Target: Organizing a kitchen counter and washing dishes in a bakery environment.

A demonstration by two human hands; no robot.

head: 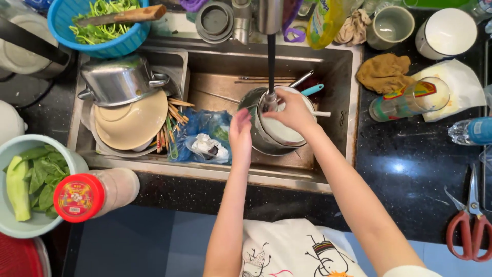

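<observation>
R hand curls fingers over the rim of a white bowl nested in a steel pot under the tap, mid-sink toward its right wall, w/ L hand flat, fingers together, against the pot's left side; blue bag crowds the left.

right hand covers part of white bowl; left hand motion-blurred; scissors and red strainer cut off by frame edges; bag contents unclear
</observation>
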